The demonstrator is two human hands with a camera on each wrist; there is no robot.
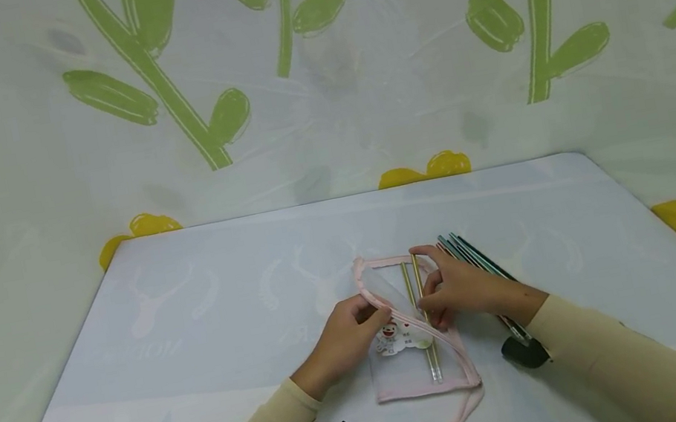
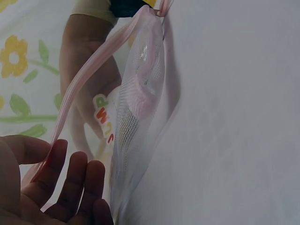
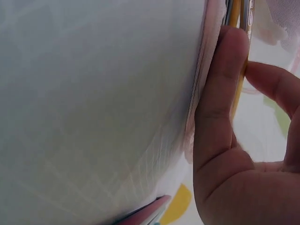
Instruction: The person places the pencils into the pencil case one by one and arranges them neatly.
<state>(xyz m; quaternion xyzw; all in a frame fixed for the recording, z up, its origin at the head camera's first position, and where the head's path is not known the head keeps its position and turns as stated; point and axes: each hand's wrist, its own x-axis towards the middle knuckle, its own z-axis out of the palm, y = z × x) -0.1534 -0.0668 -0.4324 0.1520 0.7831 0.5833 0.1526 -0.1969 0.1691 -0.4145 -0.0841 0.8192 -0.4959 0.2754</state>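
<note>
Pale tabletop [image 1: 202, 363], leaf-print curtain [image 1: 324, 130] behind. Pink-trimmed mesh pouch [image 1: 411, 393] on tabletop: likely light, floppy; best held at zip edge [image 1: 413, 319], where left hand [image 1: 349, 333] pinches. Right hand [image 1: 458, 288] pinches gold pencil-like stick [image 1: 417, 275], apparently part inside pouch: likely stiff, slick; grip mid-shaft. Dark sticks [image 1: 471, 252] right of pouch.

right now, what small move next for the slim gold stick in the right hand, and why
Probably tuck the slim gold stick fully into the pink-trimmed clear mesh pouch: the stick's tip reaches the far edge, the right hand pinches it, and the left hand holds the pouch's pink opening edge.
</note>
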